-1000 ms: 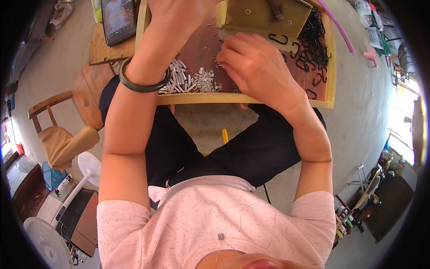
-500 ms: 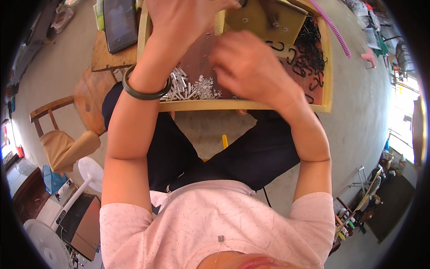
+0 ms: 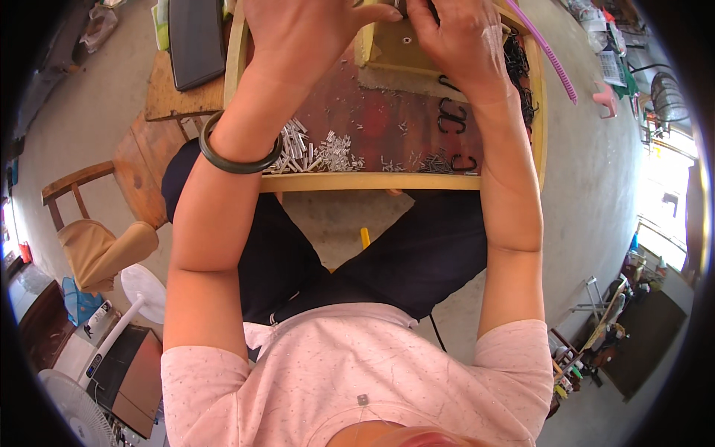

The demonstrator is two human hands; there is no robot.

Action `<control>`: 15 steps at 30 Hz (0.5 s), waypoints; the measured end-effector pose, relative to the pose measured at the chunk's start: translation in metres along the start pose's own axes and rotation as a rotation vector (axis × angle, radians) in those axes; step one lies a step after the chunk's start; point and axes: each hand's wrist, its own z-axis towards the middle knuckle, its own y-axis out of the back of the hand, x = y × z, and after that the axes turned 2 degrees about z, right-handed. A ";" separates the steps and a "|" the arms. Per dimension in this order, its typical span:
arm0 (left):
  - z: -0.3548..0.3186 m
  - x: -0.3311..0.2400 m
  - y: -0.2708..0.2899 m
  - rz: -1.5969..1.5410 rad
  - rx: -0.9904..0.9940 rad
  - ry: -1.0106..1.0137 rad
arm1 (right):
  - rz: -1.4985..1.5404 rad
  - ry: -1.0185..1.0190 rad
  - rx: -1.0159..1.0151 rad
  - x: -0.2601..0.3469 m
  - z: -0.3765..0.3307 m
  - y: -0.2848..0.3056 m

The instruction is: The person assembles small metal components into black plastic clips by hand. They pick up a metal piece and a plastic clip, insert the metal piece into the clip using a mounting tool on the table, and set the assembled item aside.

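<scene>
Both hands were raised to the far end of a shallow wooden tray (image 3: 387, 181) that was rested across the lap, so that loose parts were kept within its rim and within easy reach. The left hand (image 3: 309, 33) and the right hand (image 3: 463, 37) were brought together at the top edge of the view, fingertips meeting over a small dark piece (image 3: 403, 6) that was largely cut off by the frame; whether each grip was closed on it could not be told. A pale wooden block (image 3: 406, 52) lay directly beneath the fingers, apparently as a rest. A heap of small silver metal tubes (image 3: 313, 153) was piled at the near left of the tray, below the left wrist with its dark green bangle (image 3: 237, 158). Black hooks (image 3: 450, 119) were scattered near the right forearm, well apart from the fingertips.
</scene>
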 end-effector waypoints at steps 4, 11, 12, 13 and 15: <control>0.000 -0.001 -0.001 -0.014 0.012 0.015 | -0.021 0.004 -0.008 -0.001 -0.002 -0.002; 0.000 -0.001 -0.002 -0.003 0.019 0.014 | 0.003 -0.018 -0.007 0.000 -0.002 -0.002; 0.000 -0.001 -0.002 -0.006 0.021 0.015 | -0.007 -0.016 -0.001 -0.001 -0.003 -0.002; 0.000 -0.001 -0.002 -0.005 0.021 0.015 | -0.015 -0.015 0.003 -0.001 -0.003 -0.003; 0.000 -0.001 -0.003 0.010 0.026 0.028 | -0.064 0.000 -0.003 0.001 -0.004 -0.005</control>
